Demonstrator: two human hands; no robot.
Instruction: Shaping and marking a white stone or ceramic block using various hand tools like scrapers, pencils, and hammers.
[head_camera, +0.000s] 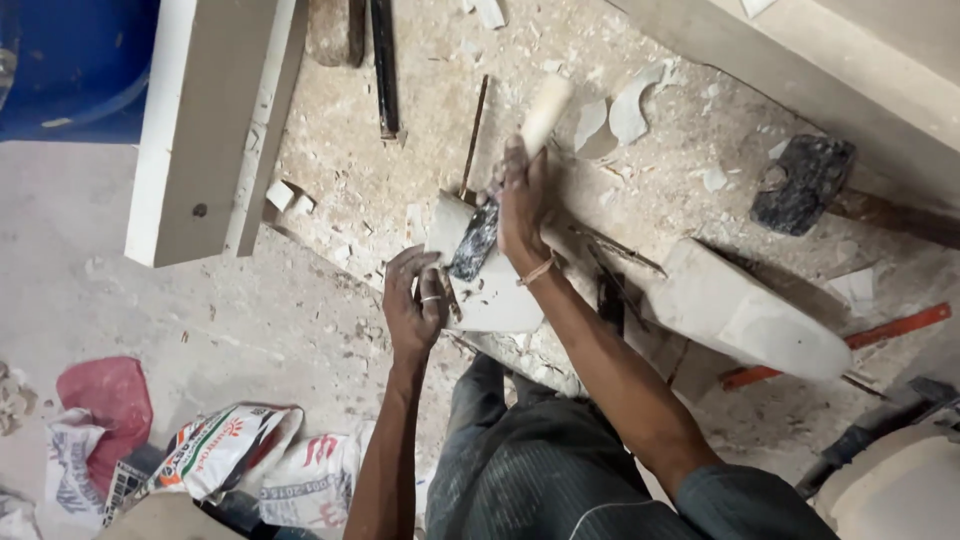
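Lying on the dusty stone surface (400, 160) among pale chips, a small white stone block (490, 290) sits just ahead of the person's knees. The left hand (415, 300) rests against the block's left edge, its grip pressed together around a thin chisel (452, 300) whose tip is hidden, with a ring on one finger. The right hand (522, 205) has its grip wrapped tight around a mallet (485, 225) with a dark head and a pale wooden handle, the head just over the block's top. A thin metal rod (473, 135) lies just beyond the block. To the right lies a larger pointed white stone (755, 320), with an orange bar (880, 335) under it and a dark hammer head (803, 182) farther off. A long pale slab (205, 120) lies at upper left, and crumpled printed sacks (250, 460) on the floor at lower left.
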